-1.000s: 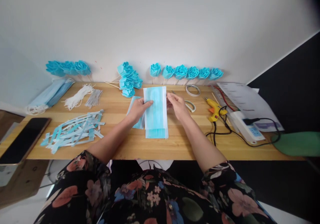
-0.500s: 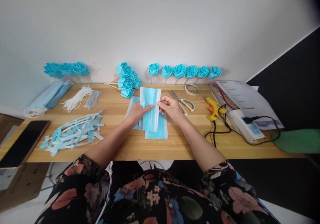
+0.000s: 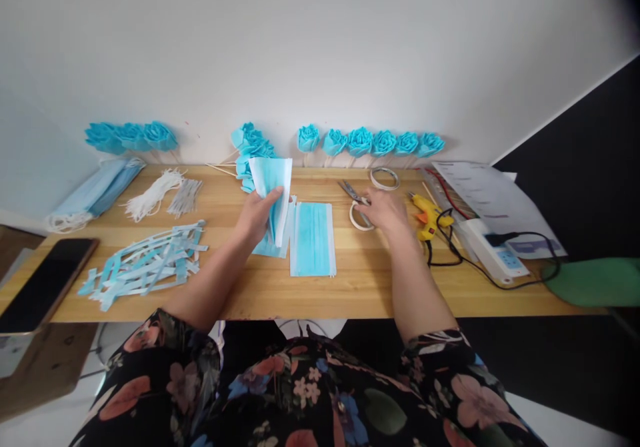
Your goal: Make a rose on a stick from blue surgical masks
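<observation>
My left hand (image 3: pixel 257 214) pinches a blue face mask (image 3: pixel 275 175) with white edges, thumb on its front, lifted above the table. Partly beneath that hand lies a second blue mask piece (image 3: pixel 273 247). Flat beside it is another pleated blue mask piece (image 3: pixel 314 239). To the right, my right hand (image 3: pixel 385 208) has its fingers closed around the handles of a pair of scissors (image 3: pixel 361 220). The scissor blades point to the back left, and part of the handles is hidden by the hand.
Blue paper-like flowers (image 3: pixel 359 142) on sticks stand along the wall. Cut strips (image 3: pixel 150 264), white ear loops (image 3: pixel 156 194), whole masks (image 3: pixel 97 190) and a phone (image 3: pixel 47 284) lie left. A tape roll (image 3: pixel 385 179), yellow glue gun (image 3: pixel 427 217) and power strip (image 3: pixel 495 254) are right.
My left hand has moved left and up with the mask. My right hand has let go of the mask's edge and moved right onto the scissors, which have turned slightly.
</observation>
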`<state>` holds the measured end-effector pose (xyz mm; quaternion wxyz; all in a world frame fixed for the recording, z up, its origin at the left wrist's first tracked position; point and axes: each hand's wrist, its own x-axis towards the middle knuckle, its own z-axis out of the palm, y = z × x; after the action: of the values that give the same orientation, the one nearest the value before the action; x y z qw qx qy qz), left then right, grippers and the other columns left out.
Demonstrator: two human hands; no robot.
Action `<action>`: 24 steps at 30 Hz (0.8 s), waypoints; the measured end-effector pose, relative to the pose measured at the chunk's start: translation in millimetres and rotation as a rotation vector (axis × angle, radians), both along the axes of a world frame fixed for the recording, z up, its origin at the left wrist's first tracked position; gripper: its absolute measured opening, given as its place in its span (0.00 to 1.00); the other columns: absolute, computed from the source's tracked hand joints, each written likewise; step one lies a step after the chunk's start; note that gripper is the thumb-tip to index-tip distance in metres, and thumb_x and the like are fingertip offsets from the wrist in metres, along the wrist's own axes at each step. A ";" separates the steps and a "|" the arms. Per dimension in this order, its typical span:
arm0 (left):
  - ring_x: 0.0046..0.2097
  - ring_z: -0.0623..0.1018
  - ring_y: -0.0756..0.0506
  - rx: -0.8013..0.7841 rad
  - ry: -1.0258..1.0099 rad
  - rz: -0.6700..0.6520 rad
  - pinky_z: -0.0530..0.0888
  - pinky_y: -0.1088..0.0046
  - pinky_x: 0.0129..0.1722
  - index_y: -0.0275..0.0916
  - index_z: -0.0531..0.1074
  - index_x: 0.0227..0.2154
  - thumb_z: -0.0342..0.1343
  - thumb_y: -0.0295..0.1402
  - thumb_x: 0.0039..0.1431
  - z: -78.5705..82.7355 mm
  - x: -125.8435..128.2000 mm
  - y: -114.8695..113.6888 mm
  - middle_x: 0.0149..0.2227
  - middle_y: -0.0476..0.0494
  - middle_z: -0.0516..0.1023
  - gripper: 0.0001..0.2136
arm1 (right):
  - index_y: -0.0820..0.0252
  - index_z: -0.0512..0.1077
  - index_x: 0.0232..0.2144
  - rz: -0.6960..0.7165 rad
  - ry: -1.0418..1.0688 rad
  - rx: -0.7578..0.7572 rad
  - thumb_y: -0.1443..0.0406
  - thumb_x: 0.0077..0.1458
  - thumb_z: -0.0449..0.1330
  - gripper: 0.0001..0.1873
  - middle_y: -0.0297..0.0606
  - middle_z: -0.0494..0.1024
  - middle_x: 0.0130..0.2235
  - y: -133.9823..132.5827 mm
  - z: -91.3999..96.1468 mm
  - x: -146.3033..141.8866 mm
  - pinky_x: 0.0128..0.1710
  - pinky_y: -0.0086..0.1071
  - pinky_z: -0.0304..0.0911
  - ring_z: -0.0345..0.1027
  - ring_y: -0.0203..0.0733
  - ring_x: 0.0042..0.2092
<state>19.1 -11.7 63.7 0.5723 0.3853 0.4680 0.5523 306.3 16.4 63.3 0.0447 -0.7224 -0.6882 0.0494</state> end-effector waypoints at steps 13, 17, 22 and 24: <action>0.48 0.83 0.32 -0.029 -0.048 -0.076 0.80 0.52 0.52 0.35 0.78 0.39 0.78 0.42 0.35 0.2 -1.6 -4.2 0.43 0.35 0.84 0.27 | 0.53 0.73 0.54 0.004 0.986 0.056 0.57 0.53 0.64 0.26 0.41 0.82 0.44 8.9 -3.7 -15.9 0.45 0.42 0.72 0.79 0.49 0.44; 0.48 0.83 0.32 -0.023 -0.039 -0.101 0.80 0.51 0.51 0.34 0.79 0.38 0.77 0.43 0.37 2.6 -1.0 -6.8 0.43 0.34 0.84 0.26 | 0.49 0.72 0.55 0.173 1.412 -0.026 0.47 0.48 0.69 0.33 0.37 0.81 0.39 -1.1 3.7 -25.5 0.38 0.39 0.73 0.77 0.45 0.37; 0.47 0.83 0.32 -0.030 -0.042 -0.107 0.81 0.51 0.50 0.35 0.79 0.39 0.76 0.44 0.39 4.9 -0.8 -8.3 0.43 0.35 0.85 0.25 | 0.55 0.74 0.54 0.357 1.370 -0.160 0.38 0.48 0.66 0.39 0.41 0.80 0.39 -15.4 11.4 -35.6 0.32 0.34 0.67 0.73 0.43 0.37; 0.47 0.83 0.32 -0.022 -0.032 -0.101 0.81 0.52 0.48 0.35 0.79 0.38 0.76 0.43 0.40 4.7 -1.4 -7.7 0.42 0.35 0.85 0.24 | 0.55 0.74 0.54 0.419 1.331 -0.206 0.40 0.48 0.67 0.38 0.40 0.79 0.39 -18.8 13.7 -37.7 0.33 0.34 0.67 0.72 0.43 0.37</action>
<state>17.7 -19.4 68.4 0.6111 0.3931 0.4449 0.5235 268.7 -2.4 77.0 0.3771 -0.3914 -0.6312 0.5533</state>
